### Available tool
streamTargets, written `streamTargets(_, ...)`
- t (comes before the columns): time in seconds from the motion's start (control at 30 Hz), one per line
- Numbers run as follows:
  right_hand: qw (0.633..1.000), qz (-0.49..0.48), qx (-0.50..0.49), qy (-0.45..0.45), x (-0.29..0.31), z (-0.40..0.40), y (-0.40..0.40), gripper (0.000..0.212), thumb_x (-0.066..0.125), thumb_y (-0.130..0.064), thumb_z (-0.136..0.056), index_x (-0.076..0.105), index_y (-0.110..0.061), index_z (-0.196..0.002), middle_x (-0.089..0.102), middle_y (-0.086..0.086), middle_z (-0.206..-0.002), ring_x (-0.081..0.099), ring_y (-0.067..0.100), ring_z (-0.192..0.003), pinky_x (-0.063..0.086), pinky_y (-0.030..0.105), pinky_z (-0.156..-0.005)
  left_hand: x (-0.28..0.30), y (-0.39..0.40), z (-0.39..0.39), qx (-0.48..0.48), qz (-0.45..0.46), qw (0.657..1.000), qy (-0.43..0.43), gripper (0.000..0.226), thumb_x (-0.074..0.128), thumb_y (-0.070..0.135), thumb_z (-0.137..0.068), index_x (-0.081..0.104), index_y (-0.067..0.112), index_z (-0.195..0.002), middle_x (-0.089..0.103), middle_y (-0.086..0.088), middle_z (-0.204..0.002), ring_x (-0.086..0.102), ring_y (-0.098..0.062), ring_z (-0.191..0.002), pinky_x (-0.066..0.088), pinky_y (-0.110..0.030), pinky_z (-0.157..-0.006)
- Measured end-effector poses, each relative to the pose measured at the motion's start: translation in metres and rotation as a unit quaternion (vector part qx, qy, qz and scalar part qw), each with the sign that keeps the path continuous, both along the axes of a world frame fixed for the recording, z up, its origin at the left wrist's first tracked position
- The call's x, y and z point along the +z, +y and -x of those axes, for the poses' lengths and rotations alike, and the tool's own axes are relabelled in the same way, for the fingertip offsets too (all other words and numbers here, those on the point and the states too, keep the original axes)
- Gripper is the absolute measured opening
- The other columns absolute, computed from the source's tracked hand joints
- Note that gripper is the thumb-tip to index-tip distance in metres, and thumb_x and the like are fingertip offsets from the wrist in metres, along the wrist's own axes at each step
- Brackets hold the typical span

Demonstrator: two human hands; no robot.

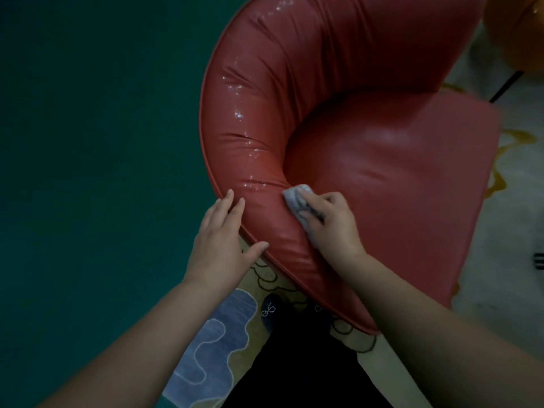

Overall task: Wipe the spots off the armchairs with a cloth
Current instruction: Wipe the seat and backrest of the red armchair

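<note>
A red leather armchair [338, 83] with a curved, padded back and a flat seat cushion fills the middle of the view. Wet, shiny streaks run along the top of its curved back. My right hand [329, 222] presses a small grey cloth [294, 197] against the inner side of the armrest, where it meets the seat cushion. My left hand [223, 240] lies flat and open on the outer edge of the same armrest, fingers spread, holding nothing.
A dark green wall or floor area [97, 142] lies to the left of the chair. A patterned rug [217, 334] with blue and beige shapes lies beneath. An orange chair [518, 28] stands at the top right. My dark trousers [294, 363] show at the bottom.
</note>
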State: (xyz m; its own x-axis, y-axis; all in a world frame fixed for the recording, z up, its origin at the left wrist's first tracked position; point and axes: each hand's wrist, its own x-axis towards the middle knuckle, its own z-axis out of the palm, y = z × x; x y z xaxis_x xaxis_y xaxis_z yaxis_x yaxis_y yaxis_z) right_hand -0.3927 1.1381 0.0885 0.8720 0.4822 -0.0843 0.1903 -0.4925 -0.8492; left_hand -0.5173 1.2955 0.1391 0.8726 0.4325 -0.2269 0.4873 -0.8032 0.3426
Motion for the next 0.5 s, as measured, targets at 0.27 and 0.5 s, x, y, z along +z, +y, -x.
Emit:
streamTargets(0.27, 0.996, -0.062, 0.071, 0.001, 0.004, 0.007, 0.022, 0.045, 0.074, -0.015, -0.079, 0.063, -0.024, -0.121, 0.050, 0.003, -0.101, 0.051, 0.011, -0.093, 0.033, 0.002, -0.085, 0.003, 0.013, -0.010, 0.053, 0.014, 0.998, -0.028, 0.091, 0.071, 0.050, -0.078, 0.025, 0.021, -0.151, 0.004, 0.007, -0.161, 0.005, -0.015, -0.145, 0.011, -0.033, -0.117)
streamTargets(0.5, 0.996, -0.027, -0.075, 0.048, 0.007, -0.016, 0.029, 0.039, 0.070, -0.015, -0.082, 0.064, -0.024, -0.119, 0.051, 0.003, -0.098, 0.050, 0.000, -0.080, 0.031, -0.003, -0.078, 0.002, 0.046, -0.025, 0.071, 0.040, 0.996, -0.023, 0.100, 0.075, 0.052, -0.073, 0.021, 0.022, -0.152, 0.002, 0.004, -0.162, 0.005, -0.018, -0.147, 0.011, -0.035, -0.116)
